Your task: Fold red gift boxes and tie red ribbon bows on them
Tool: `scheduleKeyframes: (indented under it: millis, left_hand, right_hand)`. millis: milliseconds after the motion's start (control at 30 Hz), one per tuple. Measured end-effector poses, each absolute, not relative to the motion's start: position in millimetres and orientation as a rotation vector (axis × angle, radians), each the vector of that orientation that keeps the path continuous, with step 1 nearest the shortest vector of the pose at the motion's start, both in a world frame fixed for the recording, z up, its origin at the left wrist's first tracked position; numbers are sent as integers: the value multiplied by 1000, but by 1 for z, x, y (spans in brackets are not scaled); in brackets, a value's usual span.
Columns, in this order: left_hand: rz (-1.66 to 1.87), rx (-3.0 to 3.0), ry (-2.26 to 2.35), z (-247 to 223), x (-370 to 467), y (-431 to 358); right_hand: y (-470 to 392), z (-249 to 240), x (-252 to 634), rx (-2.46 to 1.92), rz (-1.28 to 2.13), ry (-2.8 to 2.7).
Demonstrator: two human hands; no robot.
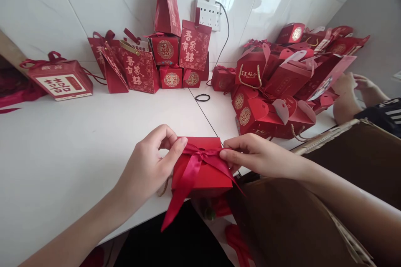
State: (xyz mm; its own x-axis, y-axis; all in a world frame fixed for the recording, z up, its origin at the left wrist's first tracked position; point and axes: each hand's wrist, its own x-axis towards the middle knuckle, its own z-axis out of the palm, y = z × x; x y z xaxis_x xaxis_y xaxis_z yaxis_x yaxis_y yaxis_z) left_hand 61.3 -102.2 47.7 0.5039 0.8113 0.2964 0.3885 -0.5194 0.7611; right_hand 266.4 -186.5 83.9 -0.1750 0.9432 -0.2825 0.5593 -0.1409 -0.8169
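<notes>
A red gift box [208, 178] rests at the front edge of the white table, with a cord handle partly showing at its left side. Across its top lies a dark red satin ribbon [191, 172], gathered in a knot at the middle, its two tails hanging toward me. My left hand [156, 154] pinches the ribbon's left loop between thumb and index finger. On the other side, my right hand [247, 153] grips the right loop in the same way. The fingertips partly hide both loops.
Red gift boxes [142, 71] stand along the wall, with a larger heap [282, 79] at right. A black ring [202, 97] lies on the white table [78, 146]. An open cardboard box [282, 212] sits front right. Another person's arm [346, 98] shows at far right.
</notes>
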Motion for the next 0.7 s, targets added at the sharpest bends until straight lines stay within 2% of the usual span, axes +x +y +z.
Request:
scheduleKeyframes:
  millis: [100,700]
  left_hand:
    - [913,2167,1002,43,62,-105]
    - [881,1975,953,34,67,-110]
  right_hand:
    - [-186,83,269,-1661,1299,-1655]
    - [-185,85,274,-1838,1083,-1870]
